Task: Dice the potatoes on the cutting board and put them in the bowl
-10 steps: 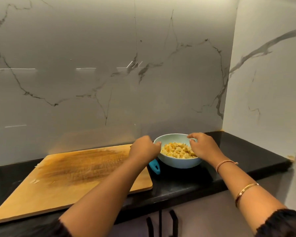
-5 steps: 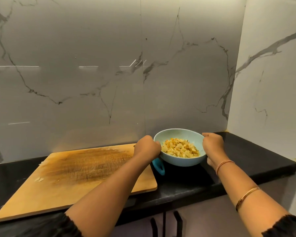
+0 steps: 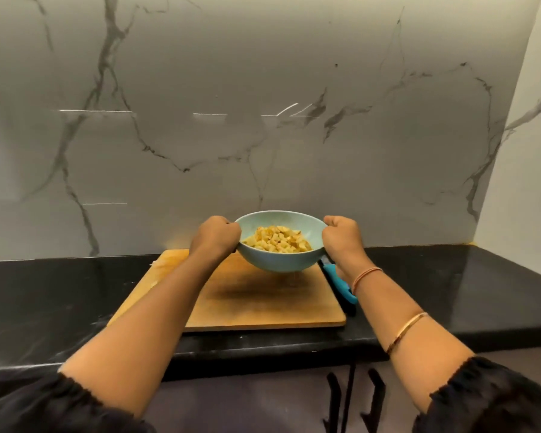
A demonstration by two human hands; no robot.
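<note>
- A light blue bowl (image 3: 275,260) sits at the centre of the frame, held by its rim between both hands.
- The left hand (image 3: 216,235) grasps the bowl's left rim, with its fingers curled over the edge and its knuckles toward the camera.
- The right hand (image 3: 341,237) grasps the right rim the same way, with its fingers folded round the edge.
- Diced potatoes (image 3: 278,243), pale yellow with some browner pieces, are heaped inside the bowl and fill it to below the rim.
- The bowl hangs over the far half of a wooden cutting board (image 3: 263,304) and appears to be clear of it, with a dark shadow on the wood beneath.
- The board lies on a black countertop (image 3: 450,292) at the lower centre of the frame. Its surface is bare apart from pale scraps at its far left corner.
- A knife with a blue handle (image 3: 341,284) lies on the counter just beside the board's right edge. It is partly hidden by the right wrist, and the blade is mostly out of sight.
- A thin bangle (image 3: 366,275) circles the right wrist, and a gold bangle (image 3: 406,331) sits further down the forearm.
- Black sleeves (image 3: 481,401) fill both lower corners of the frame.
- A grey-veined marble wall (image 3: 263,120) covers the upper frame.
- Dark cabinet handles (image 3: 374,398) show below the counter edge.
</note>
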